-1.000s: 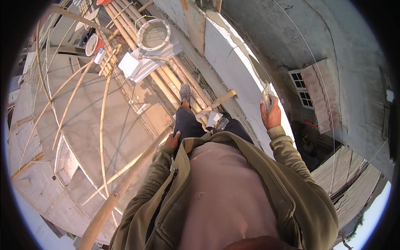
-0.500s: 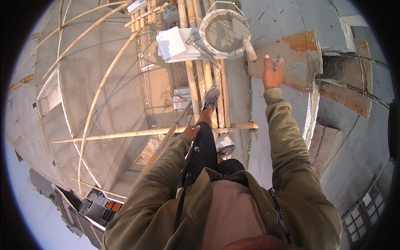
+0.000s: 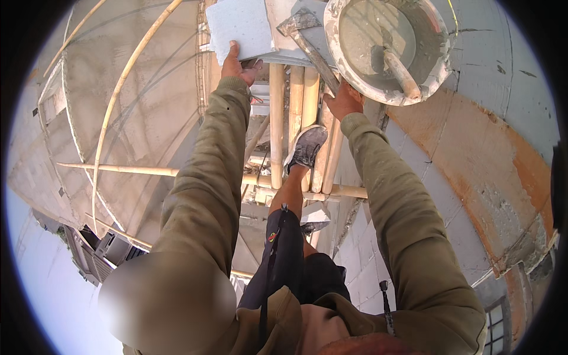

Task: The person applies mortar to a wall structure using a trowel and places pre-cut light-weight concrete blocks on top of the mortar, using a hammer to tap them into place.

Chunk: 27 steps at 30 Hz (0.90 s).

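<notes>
My left hand [image 3: 239, 70] is at the near corner of a pale blue-grey slab [image 3: 239, 28], thumb on its top face and fingers curled at the edge. That slab lies on other flat slabs [image 3: 284, 13]. A hatchet [image 3: 315, 54] with a worn, mortar-smeared head rests across the stack, its handle pointing toward me. My right hand [image 3: 346, 100] is closed around the handle's near end. Just right of it stands a mortar-crusted bucket [image 3: 353, 80] of grey wet mix [image 3: 373, 35]. A trowel's wooden handle [image 3: 402, 74] leans on the bucket's near rim; its blade is mostly sunk in the mix.
I stand on bamboo poles [image 3: 277, 127] laid lengthwise, one shoe [image 3: 307, 147] forward. A crossing pole [image 3: 136, 170] runs left, and a curved pole [image 3: 127, 71] arcs beyond it. Gaps between poles show a drop below. A stained board [image 3: 473, 160] lies at right by the grey wall.
I have leaned forward, bringing slabs and bucket closer. My left hand left the bamboo pole by my knee for the slab. My right hand moved from beside the board to the hatchet handle.
</notes>
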Each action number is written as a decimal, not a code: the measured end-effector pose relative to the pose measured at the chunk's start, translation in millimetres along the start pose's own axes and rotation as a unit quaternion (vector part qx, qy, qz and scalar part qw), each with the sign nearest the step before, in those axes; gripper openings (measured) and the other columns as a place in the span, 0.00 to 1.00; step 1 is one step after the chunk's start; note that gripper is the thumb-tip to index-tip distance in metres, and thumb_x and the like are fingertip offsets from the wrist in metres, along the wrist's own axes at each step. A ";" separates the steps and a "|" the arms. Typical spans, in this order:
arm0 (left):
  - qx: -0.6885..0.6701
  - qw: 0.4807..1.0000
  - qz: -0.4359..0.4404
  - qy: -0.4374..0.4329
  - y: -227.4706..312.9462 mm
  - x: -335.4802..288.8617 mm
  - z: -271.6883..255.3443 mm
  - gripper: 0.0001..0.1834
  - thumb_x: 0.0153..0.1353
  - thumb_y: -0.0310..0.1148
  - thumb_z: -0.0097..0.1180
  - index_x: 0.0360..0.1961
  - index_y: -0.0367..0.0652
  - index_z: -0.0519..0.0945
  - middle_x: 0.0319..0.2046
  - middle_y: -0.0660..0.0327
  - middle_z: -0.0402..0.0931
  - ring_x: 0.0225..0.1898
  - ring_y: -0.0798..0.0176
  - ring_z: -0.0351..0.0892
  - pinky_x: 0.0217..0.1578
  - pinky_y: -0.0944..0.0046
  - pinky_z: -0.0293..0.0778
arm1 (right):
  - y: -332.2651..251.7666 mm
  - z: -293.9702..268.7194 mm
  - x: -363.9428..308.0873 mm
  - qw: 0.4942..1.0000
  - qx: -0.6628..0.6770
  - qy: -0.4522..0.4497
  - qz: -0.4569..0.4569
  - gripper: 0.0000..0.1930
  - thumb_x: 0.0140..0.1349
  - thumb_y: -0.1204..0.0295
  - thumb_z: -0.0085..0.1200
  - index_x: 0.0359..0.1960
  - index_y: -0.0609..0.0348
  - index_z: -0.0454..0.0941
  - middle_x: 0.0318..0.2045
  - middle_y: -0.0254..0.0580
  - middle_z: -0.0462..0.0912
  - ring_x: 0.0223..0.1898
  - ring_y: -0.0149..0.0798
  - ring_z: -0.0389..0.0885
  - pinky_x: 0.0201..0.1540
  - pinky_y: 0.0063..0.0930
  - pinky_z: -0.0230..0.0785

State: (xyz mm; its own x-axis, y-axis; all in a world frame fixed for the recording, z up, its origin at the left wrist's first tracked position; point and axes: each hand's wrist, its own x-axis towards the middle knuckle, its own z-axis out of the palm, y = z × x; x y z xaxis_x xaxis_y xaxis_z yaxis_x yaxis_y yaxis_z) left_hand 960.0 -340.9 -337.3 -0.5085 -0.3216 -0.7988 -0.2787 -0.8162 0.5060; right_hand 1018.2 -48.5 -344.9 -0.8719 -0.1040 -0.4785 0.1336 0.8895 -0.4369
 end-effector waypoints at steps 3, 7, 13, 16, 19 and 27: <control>0.004 1.000 -0.008 -0.015 -26.1 1.8 -15.3 0.43 0.64 0.46 0.69 0.70 0.37 0.61 0.68 0.47 0.63 0.70 0.39 0.64 0.70 0.30 0.61 | 25.2 11.1 12.2 0.999 0.044 0.011 -0.002 0.31 0.61 0.59 0.64 0.62 0.61 0.70 0.52 0.62 0.82 0.55 0.62 0.80 0.59 0.51 0.71; 0.045 0.999 0.015 0.003 -31.6 -45.5 -88.8 0.42 0.58 0.46 0.75 0.66 0.35 0.68 0.62 0.47 0.70 0.63 0.45 0.72 0.66 0.35 0.69 | 50.4 6.2 -39.6 0.997 0.065 -0.025 0.036 0.22 0.58 0.63 0.64 0.51 0.60 0.75 0.40 0.60 0.86 0.45 0.63 0.84 0.50 0.54 0.76; 0.198 0.973 -0.080 0.086 -85.9 -123.3 -225.0 0.40 0.55 0.33 0.75 0.66 0.36 0.69 0.57 0.50 0.77 0.60 0.46 0.76 0.57 0.37 0.77 | 127.8 0.8 -155.8 0.991 0.116 0.034 -0.053 0.13 0.52 0.71 0.64 0.39 0.58 0.78 0.27 0.58 0.83 0.31 0.63 0.85 0.35 0.51 0.77; 0.304 0.938 -0.160 0.054 -140.9 -86.8 -220.7 0.40 0.51 0.28 0.77 0.65 0.36 0.71 0.55 0.51 0.79 0.55 0.47 0.81 0.53 0.41 0.79 | 147.7 -5.4 -169.0 0.998 0.060 -0.011 -0.024 0.15 0.51 0.70 0.65 0.41 0.56 0.79 0.28 0.57 0.84 0.32 0.62 0.85 0.35 0.51 0.77; 0.404 0.894 -0.189 -0.042 -199.4 -26.7 -180.9 0.38 0.51 0.29 0.77 0.62 0.35 0.74 0.56 0.52 0.80 0.55 0.51 0.81 0.51 0.47 0.78 | 174.4 2.2 -156.5 0.999 -0.027 -0.032 0.001 0.17 0.50 0.69 0.65 0.43 0.53 0.80 0.29 0.54 0.85 0.34 0.60 0.85 0.39 0.51 0.77; 0.425 0.900 0.016 0.097 -172.9 29.8 -184.7 0.30 0.68 0.39 0.62 0.64 0.29 0.73 0.57 0.52 0.81 0.57 0.57 0.79 0.59 0.60 0.71 | 174.9 78.0 -90.1 0.992 -0.016 -0.125 -0.014 0.22 0.56 0.66 0.66 0.53 0.55 0.77 0.42 0.55 0.85 0.44 0.59 0.84 0.47 0.50 0.77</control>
State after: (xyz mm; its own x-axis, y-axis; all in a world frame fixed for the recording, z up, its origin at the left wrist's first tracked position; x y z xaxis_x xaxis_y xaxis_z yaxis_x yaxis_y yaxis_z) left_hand 1143.5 -298.0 -508.7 -0.3988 -0.4831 -0.7795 -0.8304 -0.1703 0.5305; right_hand 1156.9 81.8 -437.6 -0.7303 -0.2331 -0.6421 0.0919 0.8979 -0.4305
